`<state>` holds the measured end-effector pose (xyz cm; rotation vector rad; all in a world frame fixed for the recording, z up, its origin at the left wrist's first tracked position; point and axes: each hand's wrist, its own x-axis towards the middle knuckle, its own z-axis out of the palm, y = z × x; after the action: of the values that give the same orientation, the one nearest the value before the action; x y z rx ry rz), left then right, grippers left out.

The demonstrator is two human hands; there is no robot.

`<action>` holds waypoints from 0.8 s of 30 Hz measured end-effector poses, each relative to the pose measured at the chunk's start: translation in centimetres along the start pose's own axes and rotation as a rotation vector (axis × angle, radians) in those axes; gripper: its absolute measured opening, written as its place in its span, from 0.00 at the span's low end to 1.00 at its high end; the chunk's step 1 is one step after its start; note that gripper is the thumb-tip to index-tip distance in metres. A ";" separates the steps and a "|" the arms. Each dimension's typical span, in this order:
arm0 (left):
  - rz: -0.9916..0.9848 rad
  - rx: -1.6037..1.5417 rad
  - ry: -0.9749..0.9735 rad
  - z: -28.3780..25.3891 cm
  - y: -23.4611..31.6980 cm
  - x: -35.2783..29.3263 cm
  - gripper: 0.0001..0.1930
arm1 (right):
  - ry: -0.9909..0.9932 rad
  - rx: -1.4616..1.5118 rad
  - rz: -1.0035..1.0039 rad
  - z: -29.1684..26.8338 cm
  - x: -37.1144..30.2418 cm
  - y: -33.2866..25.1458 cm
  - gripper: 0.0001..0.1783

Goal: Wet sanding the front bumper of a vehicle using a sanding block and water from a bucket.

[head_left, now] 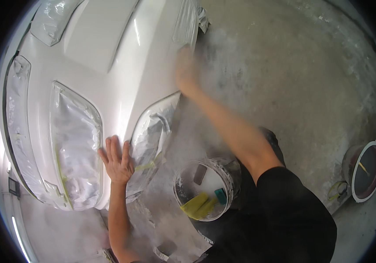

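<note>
The left hand (pixel 118 161) lies flat, fingers spread and pointing toward twelve o'clock, pressed on the white car body (pixel 109 83) in the narrow painted strip between two masked patches. Its forearm comes straight up from the six o'clock edge. The right hand (pixel 184 70) reaches far out toward twelve o'clock, arm nearly straight, from a black sleeve at about five o'clock; it sits at the edge of the white panel beside a strip of plastic masking (pixel 188 22). This hand is smeared by motion blur, so I cannot tell whether it is spread, closed or holding anything.

Plastic sheet covers four areas of the car: a long one (pixel 17 122) at nine o'clock, a wide one (pixel 76 149) just left of the left hand, a narrower one (pixel 150 136) just right of it, and one (pixel 54 22) at eleven o'clock. The car is cut off by the dark rim on the left.

Two buckets stand on the dusty concrete floor (pixel 293 79). A white bucket (pixel 183 173) sits near the picture's centre, below the right forearm, holding one dark block (pixel 200 174), one teal piece (pixel 220 195) and yellow cloths (pixel 199 206) whose number is unclear. A dark red bucket (pixel 365 171) with a white rim stands at three o'clock, partly cut by the rim.
</note>
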<state>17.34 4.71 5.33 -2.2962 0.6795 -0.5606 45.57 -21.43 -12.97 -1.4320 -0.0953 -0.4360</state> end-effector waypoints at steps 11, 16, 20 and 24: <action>-0.039 0.015 -0.051 -1.2 -0.6 -2.0 0.34 | -0.036 0.120 -0.044 -0.2 -5.0 -5.9 0.35; -0.039 0.005 -0.041 -1.2 -0.2 -1.0 0.34 | -0.164 0.298 -0.011 -2.9 -4.8 -4.5 0.30; -0.033 -0.007 -0.028 -1.3 -0.2 -0.9 0.33 | -0.011 0.462 -0.149 -1.7 -4.6 -6.8 0.31; -0.044 0.007 -0.044 -2.0 -0.4 -1.8 0.33 | -0.096 0.011 -0.531 2.0 -7.2 -11.3 0.33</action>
<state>15.02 5.08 6.64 -2.3149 0.6064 -0.5299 35.48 -18.64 -4.43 -1.4082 -0.5629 -0.7982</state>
